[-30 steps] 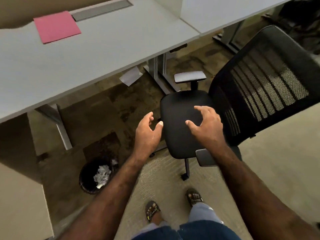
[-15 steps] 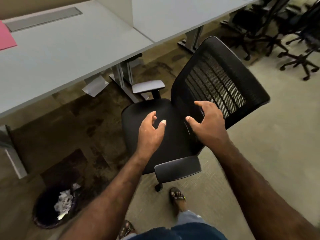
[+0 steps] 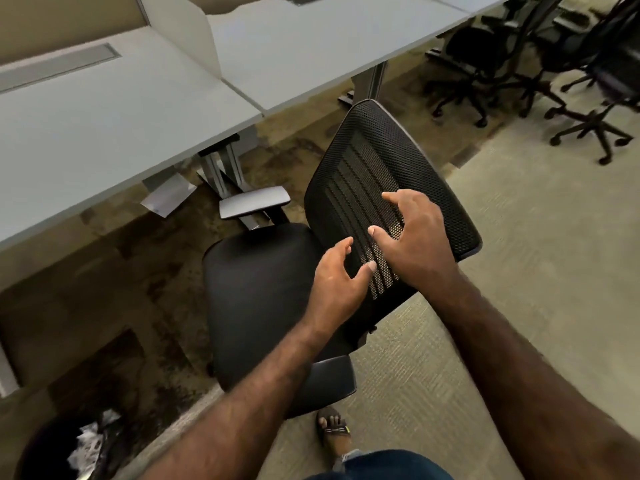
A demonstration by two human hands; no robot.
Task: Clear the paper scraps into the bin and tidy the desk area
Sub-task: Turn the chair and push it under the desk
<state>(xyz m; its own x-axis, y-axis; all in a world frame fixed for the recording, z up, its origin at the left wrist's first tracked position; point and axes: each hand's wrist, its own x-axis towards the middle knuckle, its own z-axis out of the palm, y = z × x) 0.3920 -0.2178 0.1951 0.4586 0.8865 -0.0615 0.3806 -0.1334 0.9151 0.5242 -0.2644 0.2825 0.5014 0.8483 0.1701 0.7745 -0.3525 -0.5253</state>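
A black office chair [image 3: 256, 289] with a mesh backrest [image 3: 429, 181] stands on the floor in front of the grey desk [image 3: 104, 133]. My left hand [image 3: 336, 282] hovers open over the seat's right side, near the base of the backrest. My right hand [image 3: 412, 237] is open with fingers spread over the lower mesh; whether it touches is unclear. A black bin [image 3: 45, 452] holding crumpled paper scraps [image 3: 86, 448] sits at the bottom left. One white sheet of paper [image 3: 168, 199] lies on the floor under the desk.
A second desk [image 3: 311, 43] adjoins on the right behind a white divider [image 3: 187, 26]. Several black office chairs [image 3: 540, 64] stand at the top right. The chair's grey armrest [image 3: 254, 201] points toward the desk leg [image 3: 221, 171]. My sandalled foot [image 3: 332, 427] is below the chair.
The view has swung right, so the bin and desk slid left. Both hands moved from over the seat toward the backrest. The pink folder has left the view.
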